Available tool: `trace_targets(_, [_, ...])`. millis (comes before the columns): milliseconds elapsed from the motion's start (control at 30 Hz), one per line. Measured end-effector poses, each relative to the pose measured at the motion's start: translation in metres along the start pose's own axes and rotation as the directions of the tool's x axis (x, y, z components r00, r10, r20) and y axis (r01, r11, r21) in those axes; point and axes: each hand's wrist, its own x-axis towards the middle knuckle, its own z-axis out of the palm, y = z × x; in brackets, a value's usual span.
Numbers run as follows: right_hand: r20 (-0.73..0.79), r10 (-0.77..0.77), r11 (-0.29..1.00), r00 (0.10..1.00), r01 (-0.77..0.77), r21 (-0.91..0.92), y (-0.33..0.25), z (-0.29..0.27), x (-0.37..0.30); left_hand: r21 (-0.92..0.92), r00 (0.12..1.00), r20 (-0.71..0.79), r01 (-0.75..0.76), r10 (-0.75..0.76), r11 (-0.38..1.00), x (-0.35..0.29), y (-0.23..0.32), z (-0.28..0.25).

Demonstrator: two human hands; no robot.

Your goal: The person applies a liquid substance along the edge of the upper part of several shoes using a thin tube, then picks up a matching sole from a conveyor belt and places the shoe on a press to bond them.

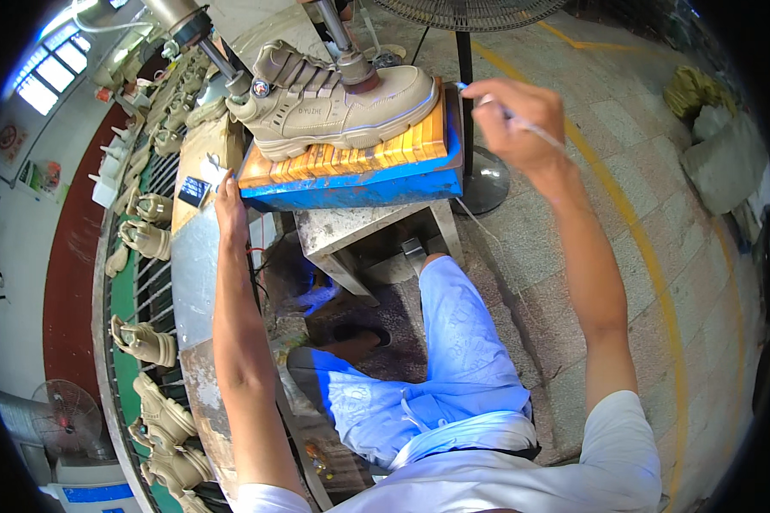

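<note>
A beige shoe (342, 107) sits on a pad of yellow-brown strips (359, 152) over a blue base (351, 186). One metal press rod (344, 51) bears down on its toe area, another (222, 64) on its heel end. At the base's left corner is my left hand (229, 209), fingers stretched upward along the edge, beside a small white piece (214, 169). My right hand (522, 124), raised right of the shoe's toe, is closed around a thin, pale, pen-like tool (509, 114) with a blue end. The fingers partly hide this tool.
Along the left runs a rack (150, 282) carrying several beige shoes (162, 415). A small dark box (193, 191) lies on the ledge near my left hand. Beyond the press stands a fan (466, 13). Grey sacks (727, 162) lie at far right. A metal stand (359, 224) supports the base.
</note>
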Motion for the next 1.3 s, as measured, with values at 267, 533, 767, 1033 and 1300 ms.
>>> trace_targets(267, [0.438, 0.486, 0.612, 0.756, -0.652, 0.447, -0.052, 0.022, -0.011, 0.098, 0.922, -0.286, -0.242, 0.260, 0.965, -0.071, -0.011, -0.005])
trace_targets(533, [0.319, 0.264, 0.899, 0.910, -0.352, 0.260, -0.100, 0.093, -0.034, -0.009, 0.988, -0.052, -0.145, 0.144, 0.989, -0.281, 0.079, 0.086])
trace_targets(767, [0.462, 0.439, 0.871, 0.770, -0.491, -0.010, -0.087, 0.116, -0.009, 0.228, 0.747, -0.165, -0.607, 0.645, 0.761, -0.137, 0.150, 0.110])
trace_targets(1033, [0.422, 0.395, 0.874, 0.816, -0.476, 0.102, -0.039, 0.131, 0.002, 0.038, 0.835, -0.253, -0.497, 0.489, 0.867, -0.057, 0.182, 0.144])
trace_targets(1300, [0.515, 0.365, 0.846, 0.776, -0.507, 0.164, -0.038, 0.120, 0.000, -0.812, 0.884, -0.205, -0.393, 0.421, 0.432, -0.084, 0.171, 0.025])
